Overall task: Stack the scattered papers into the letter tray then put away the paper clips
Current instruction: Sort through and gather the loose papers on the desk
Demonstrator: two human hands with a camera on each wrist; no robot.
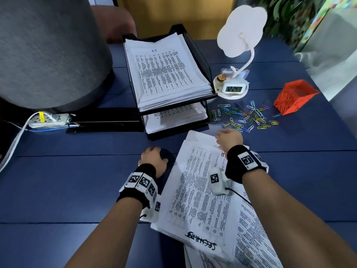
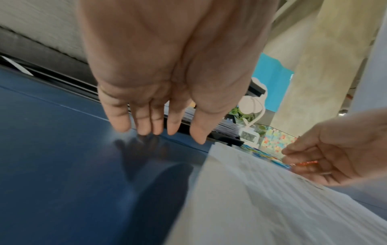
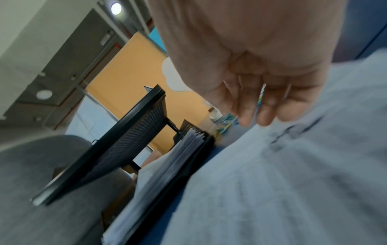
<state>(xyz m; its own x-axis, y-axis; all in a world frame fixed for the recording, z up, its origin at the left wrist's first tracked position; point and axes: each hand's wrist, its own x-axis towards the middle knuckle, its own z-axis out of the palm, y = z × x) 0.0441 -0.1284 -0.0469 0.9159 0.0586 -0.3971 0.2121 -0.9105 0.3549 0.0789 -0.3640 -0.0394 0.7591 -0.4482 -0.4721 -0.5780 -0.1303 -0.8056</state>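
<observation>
A loose pile of printed papers (image 1: 202, 190) (image 2: 261, 207) (image 3: 293, 182) lies on the blue table in front of me. My right hand (image 1: 228, 139) (image 2: 303, 159) (image 3: 257, 119) hovers over the pile's far edge, fingers loosely curled, with nothing between them. Just off the pile's left edge, my left hand (image 1: 153, 157) (image 2: 159, 132) floats above the bare table with straight fingers. The black two-tier letter tray (image 1: 199, 57) (image 3: 134, 136) stands behind, a thick paper stack (image 1: 166, 74) in its upper tier and more sheets below. Coloured paper clips (image 1: 243, 117) (image 3: 226, 121) lie scattered right of the tray.
A red mesh basket (image 1: 295, 96) lies tipped beyond the clips. A white desk lamp with a clock (image 1: 233, 89) stands right of the tray. A large grey fabric object (image 1: 48, 55) and a power strip (image 1: 50, 120) fill the left back.
</observation>
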